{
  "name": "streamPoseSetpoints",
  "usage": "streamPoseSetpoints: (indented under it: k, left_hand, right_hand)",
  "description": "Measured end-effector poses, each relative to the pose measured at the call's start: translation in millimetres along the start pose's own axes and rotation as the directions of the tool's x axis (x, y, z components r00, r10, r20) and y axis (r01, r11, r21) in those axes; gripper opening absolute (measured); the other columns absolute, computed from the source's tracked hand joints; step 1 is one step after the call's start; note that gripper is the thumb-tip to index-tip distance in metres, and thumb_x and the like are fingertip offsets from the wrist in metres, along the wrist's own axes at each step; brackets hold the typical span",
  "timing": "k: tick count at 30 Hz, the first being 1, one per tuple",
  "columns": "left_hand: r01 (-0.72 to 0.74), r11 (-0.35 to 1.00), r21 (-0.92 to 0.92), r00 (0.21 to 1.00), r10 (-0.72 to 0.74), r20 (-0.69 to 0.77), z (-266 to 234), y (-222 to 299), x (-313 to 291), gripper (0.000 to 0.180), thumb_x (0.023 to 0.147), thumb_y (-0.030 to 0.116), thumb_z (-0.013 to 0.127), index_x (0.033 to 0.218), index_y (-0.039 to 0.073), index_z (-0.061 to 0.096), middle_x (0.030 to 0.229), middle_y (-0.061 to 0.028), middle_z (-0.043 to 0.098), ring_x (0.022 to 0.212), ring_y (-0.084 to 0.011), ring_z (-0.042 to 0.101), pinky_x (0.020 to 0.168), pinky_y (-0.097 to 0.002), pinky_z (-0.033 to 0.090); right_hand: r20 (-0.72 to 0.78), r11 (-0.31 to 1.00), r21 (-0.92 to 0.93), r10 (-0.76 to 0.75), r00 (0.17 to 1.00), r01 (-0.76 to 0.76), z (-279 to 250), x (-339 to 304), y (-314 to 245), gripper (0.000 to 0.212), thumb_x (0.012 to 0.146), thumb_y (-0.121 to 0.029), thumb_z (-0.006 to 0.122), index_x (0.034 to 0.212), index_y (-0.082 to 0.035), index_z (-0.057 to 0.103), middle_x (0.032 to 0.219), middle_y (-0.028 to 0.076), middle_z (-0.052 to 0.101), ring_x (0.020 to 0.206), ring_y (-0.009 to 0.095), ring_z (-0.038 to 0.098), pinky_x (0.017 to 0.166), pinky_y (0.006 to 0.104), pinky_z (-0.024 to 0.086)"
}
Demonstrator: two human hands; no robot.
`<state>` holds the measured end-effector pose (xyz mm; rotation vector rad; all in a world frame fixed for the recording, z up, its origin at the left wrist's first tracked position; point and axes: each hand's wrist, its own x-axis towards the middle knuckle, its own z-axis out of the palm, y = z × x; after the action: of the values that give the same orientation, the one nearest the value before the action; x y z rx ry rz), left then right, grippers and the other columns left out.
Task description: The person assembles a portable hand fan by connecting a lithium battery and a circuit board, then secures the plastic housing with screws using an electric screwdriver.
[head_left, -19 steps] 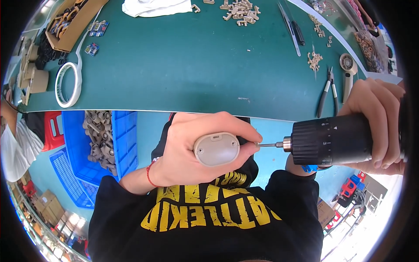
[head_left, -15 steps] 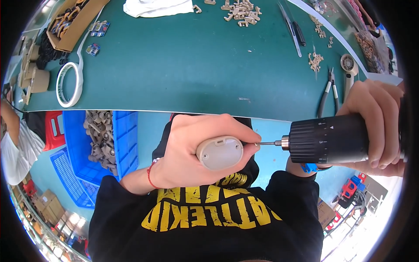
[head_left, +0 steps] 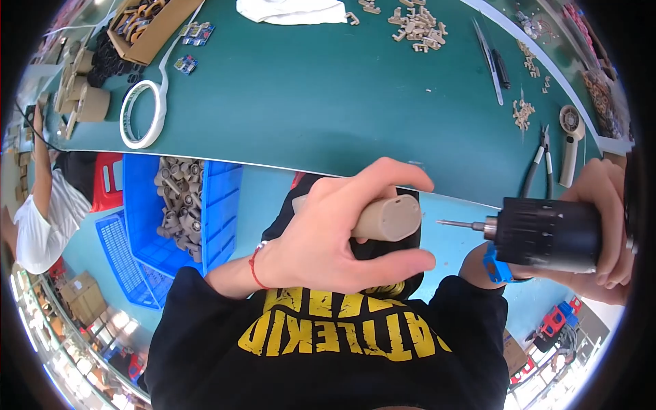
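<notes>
My left hand (head_left: 318, 236) holds a beige plastic housing (head_left: 389, 219), rounded and handle-like, lying across the palm with its end toward the right. The thumb and index finger stretch out past it, while the other fingers are mostly hidden behind it. In my right hand (head_left: 607, 222) is a black power screwdriver (head_left: 547, 234), gripped around its body. Its thin metal bit (head_left: 459, 223) points left at the housing's end, with a small gap between them. Whether a screw sits on the bit's tip is too small to tell.
Along the table (head_left: 307, 102) lie a tape roll (head_left: 143, 115), small beige parts (head_left: 420, 29), tweezers (head_left: 488, 61), pliers (head_left: 540, 160) and a handheld fan (head_left: 571, 140). A blue crate (head_left: 222, 205) of grey-beige parts stands left. Another person (head_left: 51, 219) is at far left.
My left hand has turned the housing so its end now points right, and loosened its thumb and index finger. The screwdriver has drawn back to the right. The whole view has shifted slightly.
</notes>
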<state>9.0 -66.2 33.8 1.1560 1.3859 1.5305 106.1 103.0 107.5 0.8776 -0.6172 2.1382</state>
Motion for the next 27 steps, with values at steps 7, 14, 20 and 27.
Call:
streamPoseSetpoints:
  k: [7,14,20,27]
  left_hand:
    - [-0.082,0.990,0.115,0.996,0.077,0.053,4,-12,0,0.022,0.080,0.017,0.061,0.092,0.000,0.058,0.065,-0.0063,0.058,0.055,-0.0165,0.056,0.052,-0.0269,0.044]
    - [-0.017,0.987,0.158,0.998,0.008,0.059,9,-10,1,0.020,0.079,0.021,0.064,0.081,0.004,0.054,0.059,-0.0104,0.055,0.053,-0.0290,0.055,0.050,-0.0367,0.042]
    - [0.045,0.987,0.157,0.994,-0.061,0.096,8,-3,1,0.020,0.080,0.021,0.062,0.078,0.002,0.054,0.058,-0.0127,0.055,0.052,-0.0307,0.055,0.050,-0.0377,0.042]
    - [0.076,0.993,0.090,0.990,-0.086,0.110,12,-4,3,0.020,0.081,0.019,0.060,0.076,0.000,0.054,0.055,-0.0131,0.054,0.047,-0.0313,0.053,0.047,-0.0381,0.043]
  right_hand:
    - [-0.052,0.999,0.005,0.032,0.998,-0.032,-27,-9,-37,0.030,0.090,-0.024,0.061,0.114,-0.008,0.053,0.071,0.000,0.052,0.061,0.013,0.053,0.060,0.0307,0.050]
    - [-0.080,0.996,-0.035,0.077,0.994,-0.080,-34,-11,-25,0.028,0.086,-0.020,0.063,0.109,-0.008,0.053,0.068,0.001,0.053,0.059,0.013,0.055,0.060,0.0313,0.052]
    - [-0.110,0.986,-0.075,0.138,0.984,-0.146,-44,-9,-41,0.027,0.083,-0.017,0.064,0.105,-0.008,0.052,0.065,0.002,0.054,0.057,0.013,0.056,0.060,0.0319,0.054]
    - [-0.140,0.967,-0.111,0.212,0.967,-0.229,-45,-14,-57,0.026,0.080,-0.014,0.065,0.101,-0.008,0.052,0.063,0.003,0.055,0.055,0.013,0.058,0.060,0.0325,0.056]
